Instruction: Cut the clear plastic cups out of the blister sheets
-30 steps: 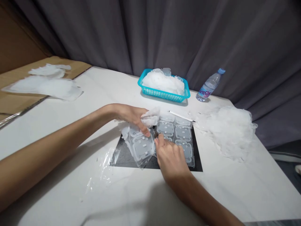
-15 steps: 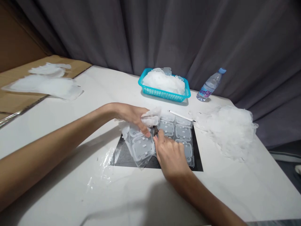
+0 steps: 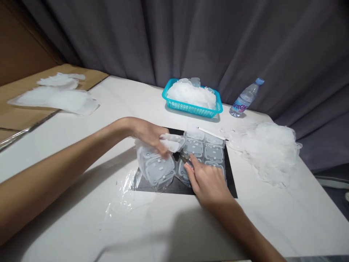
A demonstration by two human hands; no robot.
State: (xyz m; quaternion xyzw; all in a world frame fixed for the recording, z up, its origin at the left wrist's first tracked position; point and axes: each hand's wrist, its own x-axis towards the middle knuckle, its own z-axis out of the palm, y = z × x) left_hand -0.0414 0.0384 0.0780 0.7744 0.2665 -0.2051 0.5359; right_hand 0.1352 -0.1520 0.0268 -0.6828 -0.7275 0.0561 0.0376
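A clear plastic sheet of moulded square pieces lies on a black mat in the middle of the white table. My left hand grips the sheet's left part, which is peeled up and folded over, fingers closed on its upper edge. My right hand rests on the sheet, fingers pinched round a small thin tool whose tip meets the sheet at the fold. I cannot make out what kind of tool it is.
A turquoise basket heaped with white pieces stands at the back, with a water bottle to its right. A pile of clear scraps lies right, a white stick behind the mat, crumpled film front left, white sheets on cardboard.
My left hand has pulled the folded part of the sheet down and left, flatter. My right hand with the tool has shifted slightly right and nearer along the sheet.
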